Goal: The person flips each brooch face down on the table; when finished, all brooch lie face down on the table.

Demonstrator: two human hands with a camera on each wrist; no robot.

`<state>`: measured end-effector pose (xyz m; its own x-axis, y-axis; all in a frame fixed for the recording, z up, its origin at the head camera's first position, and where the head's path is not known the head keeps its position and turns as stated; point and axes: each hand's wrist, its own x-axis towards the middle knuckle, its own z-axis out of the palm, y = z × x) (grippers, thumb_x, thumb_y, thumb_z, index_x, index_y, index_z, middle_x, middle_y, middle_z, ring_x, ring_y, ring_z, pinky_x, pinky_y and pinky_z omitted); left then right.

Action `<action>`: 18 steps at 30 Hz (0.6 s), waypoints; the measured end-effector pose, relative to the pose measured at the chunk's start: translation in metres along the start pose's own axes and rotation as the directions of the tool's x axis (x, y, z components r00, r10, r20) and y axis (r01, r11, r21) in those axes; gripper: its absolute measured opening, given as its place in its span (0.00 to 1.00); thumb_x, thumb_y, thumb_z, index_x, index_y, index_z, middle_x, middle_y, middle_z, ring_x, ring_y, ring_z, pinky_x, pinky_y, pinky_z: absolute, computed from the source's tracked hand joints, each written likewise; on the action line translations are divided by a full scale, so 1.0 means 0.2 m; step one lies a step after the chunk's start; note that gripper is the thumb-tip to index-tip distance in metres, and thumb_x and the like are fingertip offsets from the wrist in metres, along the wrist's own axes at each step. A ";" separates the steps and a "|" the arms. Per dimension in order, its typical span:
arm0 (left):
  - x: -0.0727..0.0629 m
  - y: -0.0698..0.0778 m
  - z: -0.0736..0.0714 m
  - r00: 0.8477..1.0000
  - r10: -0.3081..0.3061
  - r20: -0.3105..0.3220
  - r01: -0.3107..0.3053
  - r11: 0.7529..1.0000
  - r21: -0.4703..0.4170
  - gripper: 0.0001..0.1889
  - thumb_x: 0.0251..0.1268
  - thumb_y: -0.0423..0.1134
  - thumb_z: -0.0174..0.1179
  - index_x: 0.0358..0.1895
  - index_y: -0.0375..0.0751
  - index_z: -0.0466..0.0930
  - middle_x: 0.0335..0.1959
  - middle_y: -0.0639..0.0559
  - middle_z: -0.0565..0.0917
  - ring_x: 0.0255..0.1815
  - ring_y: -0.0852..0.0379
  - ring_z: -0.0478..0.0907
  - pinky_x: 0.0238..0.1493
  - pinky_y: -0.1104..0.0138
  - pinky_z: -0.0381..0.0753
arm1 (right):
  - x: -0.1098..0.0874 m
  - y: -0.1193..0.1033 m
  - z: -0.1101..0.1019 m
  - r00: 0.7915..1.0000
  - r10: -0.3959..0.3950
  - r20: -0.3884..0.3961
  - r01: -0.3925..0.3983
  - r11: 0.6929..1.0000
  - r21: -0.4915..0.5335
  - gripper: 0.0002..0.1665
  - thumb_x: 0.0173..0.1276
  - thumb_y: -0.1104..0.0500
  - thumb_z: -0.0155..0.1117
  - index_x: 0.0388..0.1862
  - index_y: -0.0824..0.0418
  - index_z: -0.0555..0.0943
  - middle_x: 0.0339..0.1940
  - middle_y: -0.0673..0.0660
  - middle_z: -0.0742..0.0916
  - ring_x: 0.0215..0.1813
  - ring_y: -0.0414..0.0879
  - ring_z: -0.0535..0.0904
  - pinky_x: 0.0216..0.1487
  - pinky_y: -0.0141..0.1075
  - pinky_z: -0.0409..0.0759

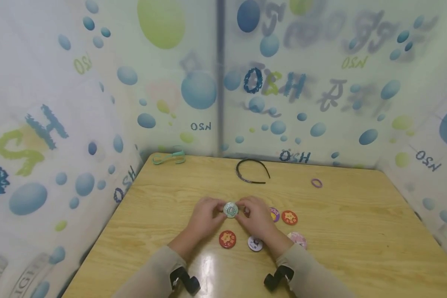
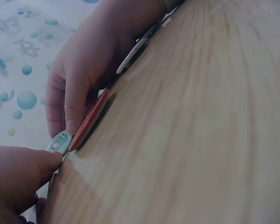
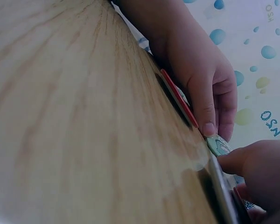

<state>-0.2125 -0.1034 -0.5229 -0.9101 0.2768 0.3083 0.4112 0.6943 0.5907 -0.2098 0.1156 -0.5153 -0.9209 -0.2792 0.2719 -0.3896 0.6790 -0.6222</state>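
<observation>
Two hands hold one small badge above the table.

From the head view, the left hand (image 1: 205,215) and right hand (image 1: 255,217) both pinch the green badge (image 1: 231,210) over the table (image 1: 357,231); best to keep each grip gentle and level. Each wrist view shows fingertips on its rim; it is round, pale green, with a little picture.

**What we wear on our arms and hands**

Both our forearms are covered by long, plain beige sleeves (image 1: 154,269) that end just behind the wrists. Below each cuff, further back from the fingertips, a black strap mount (image 1: 184,280) clasps the arm, rounded and glossy, one per side. Our left hand (image 1: 205,217) and right hand (image 1: 256,217) are bare, without rings, gloves or watches.
</observation>
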 end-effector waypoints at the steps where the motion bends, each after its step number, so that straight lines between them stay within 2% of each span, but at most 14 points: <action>1: 0.00 0.00 0.00 1.000 -0.005 -0.001 0.005 1.000 -0.011 0.17 0.59 0.39 0.78 0.52 0.45 0.89 0.39 0.58 0.88 0.51 0.51 0.80 0.62 0.49 0.76 | 0.00 0.00 0.00 1.000 -0.002 -0.005 0.002 1.000 0.006 0.21 0.62 0.55 0.83 0.54 0.54 0.89 0.54 0.53 0.88 0.59 0.53 0.81 0.67 0.56 0.73; 5: 0.00 0.00 -0.01 1.000 -0.023 -0.004 0.022 0.999 -0.040 0.16 0.59 0.37 0.79 0.50 0.45 0.90 0.38 0.60 0.88 0.51 0.51 0.80 0.62 0.47 0.76 | 0.00 0.00 0.00 1.000 -0.006 -0.014 0.006 1.000 0.028 0.20 0.62 0.56 0.83 0.53 0.53 0.90 0.41 0.48 0.87 0.46 0.45 0.78 0.56 0.48 0.76; 9: 0.00 0.00 -0.01 0.999 -0.044 -0.012 0.043 0.998 -0.049 0.15 0.60 0.37 0.78 0.50 0.45 0.90 0.38 0.59 0.89 0.53 0.50 0.80 0.64 0.47 0.76 | 0.00 0.01 0.00 1.000 -0.008 -0.026 0.009 0.999 0.049 0.17 0.62 0.58 0.83 0.50 0.51 0.90 0.32 0.46 0.83 0.38 0.42 0.75 0.47 0.43 0.74; 18: -0.01 0.01 -0.02 0.998 -0.063 -0.020 0.062 0.995 -0.075 0.11 0.62 0.36 0.77 0.47 0.45 0.90 0.38 0.58 0.88 0.52 0.51 0.80 0.61 0.49 0.77 | 0.00 0.00 0.00 1.000 0.017 -0.020 -0.014 0.995 0.101 0.16 0.63 0.59 0.82 0.49 0.47 0.91 0.32 0.39 0.83 0.38 0.40 0.76 0.46 0.40 0.76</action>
<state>-0.2098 -0.1044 -0.5194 -0.9332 0.2192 0.2847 0.3569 0.6584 0.6627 -0.2102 0.1165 -0.5156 -0.9269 -0.2540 0.2764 -0.3753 0.6110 -0.6970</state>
